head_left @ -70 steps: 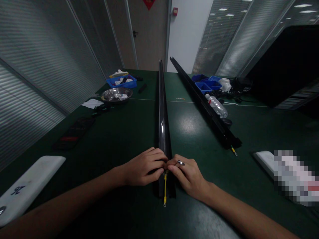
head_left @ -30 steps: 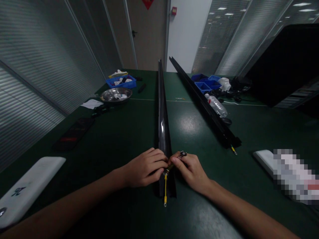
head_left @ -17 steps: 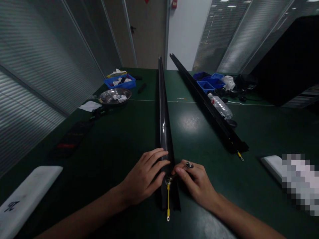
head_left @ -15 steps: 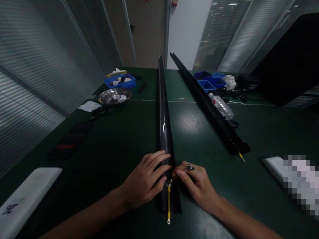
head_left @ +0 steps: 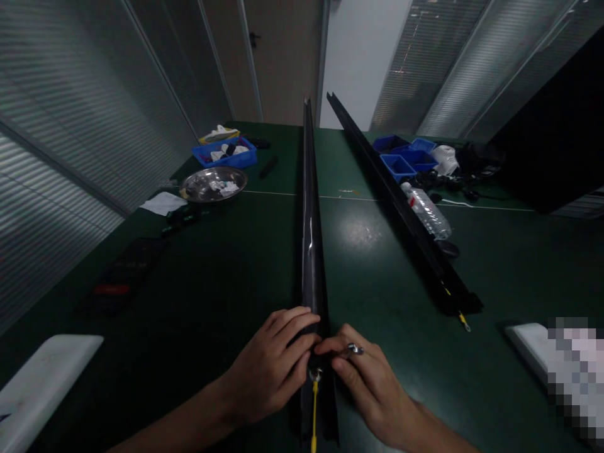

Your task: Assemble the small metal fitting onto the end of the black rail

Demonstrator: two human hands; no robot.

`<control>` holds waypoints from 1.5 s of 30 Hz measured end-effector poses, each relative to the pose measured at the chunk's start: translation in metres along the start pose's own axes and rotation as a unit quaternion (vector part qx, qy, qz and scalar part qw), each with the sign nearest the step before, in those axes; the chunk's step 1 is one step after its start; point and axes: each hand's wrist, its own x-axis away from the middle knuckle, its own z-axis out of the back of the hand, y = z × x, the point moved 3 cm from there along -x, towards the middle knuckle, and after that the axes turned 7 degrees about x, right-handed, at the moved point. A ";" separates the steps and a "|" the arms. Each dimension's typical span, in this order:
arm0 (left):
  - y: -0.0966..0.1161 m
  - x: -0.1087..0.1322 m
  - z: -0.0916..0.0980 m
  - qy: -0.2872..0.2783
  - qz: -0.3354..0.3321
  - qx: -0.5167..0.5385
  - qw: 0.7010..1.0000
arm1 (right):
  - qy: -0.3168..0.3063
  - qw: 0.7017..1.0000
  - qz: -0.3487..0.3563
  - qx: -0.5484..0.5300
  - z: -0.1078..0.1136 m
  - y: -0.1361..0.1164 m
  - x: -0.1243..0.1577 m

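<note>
A long black channel-shaped rail point(head_left: 311, 264) runs away from me along the middle of the table. My left hand point(head_left: 276, 362) grips its near part from the left, fingers laid over the top and thumb close to a metal nut or bolt point(head_left: 316, 375). A yellow wire point(head_left: 314, 409) leads from this fastener toward me, its near end out of view. My right hand point(head_left: 372, 384) is beside the rail's right side, closed around a small metal wrench point(head_left: 353, 348). One wrench end shows above the fingers; the rest is hidden. The index fingertip reaches the rail by my left fingers.
A second black rail point(head_left: 401, 201) with a yellow wire end point(head_left: 464, 322) lies to the right, beside a plastic bottle point(head_left: 428, 212) and blue bins point(head_left: 399, 166). At the left are a metal dish point(head_left: 213, 184), a blue tray point(head_left: 225, 154) and a white board point(head_left: 54, 377).
The view has shifted, so the rail end and both hands appear lower. My right hand has turned and its index finger now extends over the rail; the wrench has moved off the fastener.
</note>
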 end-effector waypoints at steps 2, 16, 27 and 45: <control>0.000 0.000 0.000 0.006 0.002 -0.003 1.000 | 0.000 1.000 0.000 -0.025 0.000 -0.001 -0.002; 0.011 0.002 -0.004 0.063 0.009 -0.007 0.998 | 0.063 0.997 0.020 -0.038 -0.002 -0.001 -0.004; 0.009 -0.008 -0.005 0.097 0.036 0.085 0.991 | 0.077 0.995 0.060 -0.033 0.004 -0.001 -0.006; -0.020 -0.054 -0.014 0.088 -0.006 0.180 0.980 | 0.047 0.989 -0.044 -0.132 -0.002 0.023 -0.012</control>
